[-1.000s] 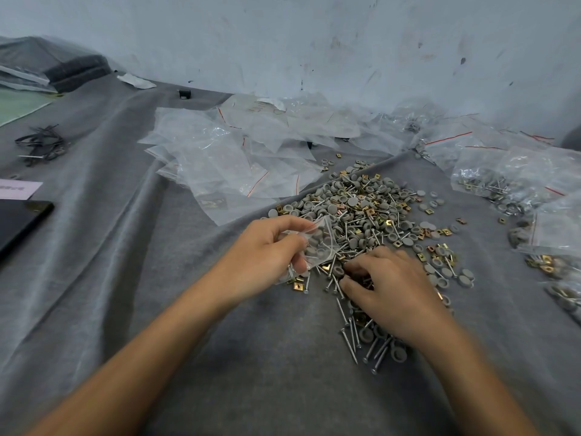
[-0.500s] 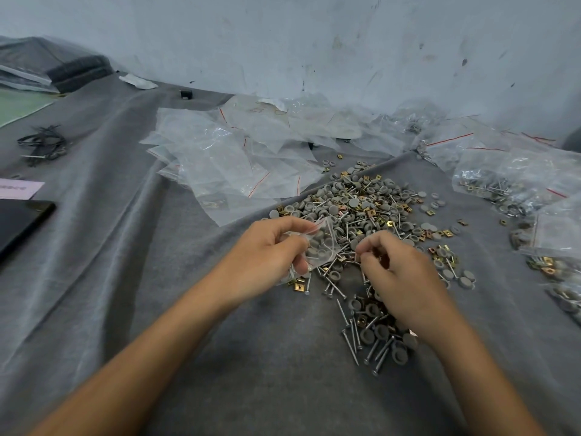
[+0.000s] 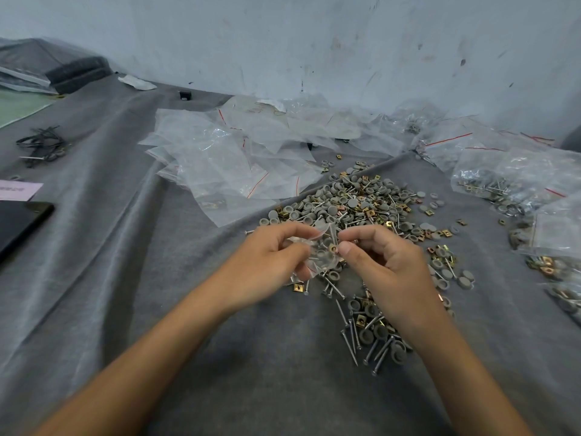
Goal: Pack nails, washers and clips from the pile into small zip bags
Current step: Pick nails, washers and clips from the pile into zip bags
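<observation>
Head view.

Surface: a wrinkled grey cloth point(image 3: 125, 278) is spread over the whole work area and is gathered into long soft ridges at the left. It is backed by a pale blue-grey plastered wall point(image 3: 314, 42), matt, scuffed and flecked with dark specks.

Centre: a loose pile of grey round washers, brass square clips and steel nails point(image 3: 355, 206) is scattered on the cloth. A thinner trail of long steel nails point(image 3: 371, 341) is seen nearer the person, beside the right wrist.

The small clear zip bag point(image 3: 320, 259) is held just above the near edge of the pile, between both hands. The left hand point(image 3: 267, 265) is curled round it, thumb and fingers clamped on the crinkled film. Grey discs are visible through the film. On the right hand point(image 3: 386, 269), thumb and forefinger are pinched together on a small brass clip point(image 3: 332, 247) at the bag's edge. The remaining fingers are curled toward the palm.

Behind the pile, a heap of empty clear bags with red seal lines point(image 3: 226, 165) is noted, glossy and overlapping. At the right, filled clear bags point(image 3: 503, 184) of mixed hardware are crowded together.

Left side: a flat black glossy slab point(image 3: 19, 221) is cut by the frame edge. A pale pink paper slip point(image 3: 15, 188) is noted just beyond it, and a tangle of thin black wires point(image 3: 42, 146) lies farther back. A small black block point(image 3: 185, 95) is recorded near the wall.
</observation>
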Demonstrator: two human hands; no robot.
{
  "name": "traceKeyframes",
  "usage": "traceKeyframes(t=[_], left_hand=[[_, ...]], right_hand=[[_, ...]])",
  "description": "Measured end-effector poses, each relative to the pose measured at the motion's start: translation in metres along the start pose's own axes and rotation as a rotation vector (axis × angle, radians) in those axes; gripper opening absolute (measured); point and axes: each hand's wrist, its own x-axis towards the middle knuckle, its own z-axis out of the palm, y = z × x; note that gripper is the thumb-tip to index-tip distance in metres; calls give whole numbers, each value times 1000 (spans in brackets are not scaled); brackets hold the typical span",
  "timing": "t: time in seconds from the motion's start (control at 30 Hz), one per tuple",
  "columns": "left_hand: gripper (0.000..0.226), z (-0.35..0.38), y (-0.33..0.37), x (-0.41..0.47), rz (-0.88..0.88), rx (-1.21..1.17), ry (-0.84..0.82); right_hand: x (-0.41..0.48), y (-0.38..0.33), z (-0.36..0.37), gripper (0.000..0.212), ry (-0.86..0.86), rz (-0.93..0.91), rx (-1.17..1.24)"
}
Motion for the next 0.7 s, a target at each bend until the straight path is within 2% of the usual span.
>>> traceKeyframes(t=[0.17,0.27,0.43,0.53,0.7], left_hand=[[29,-2,1,0,-14,-9,9],[29,-1,1,-1,-17,10,11],[28,-1,0,0,-16,11,7],[29,-2,0,2,-16,-35,25],[32,-7,-1,4,-42,-153,122]], right_hand=[[1,-1,-5,10,64,51,35],[1,-1,-6,7,68,7,44],[-1,-3,-1,26,5,-74,32],[-1,-2,0,39,-54,-59,47],[-2,-2,0,16,26,-67,57]])
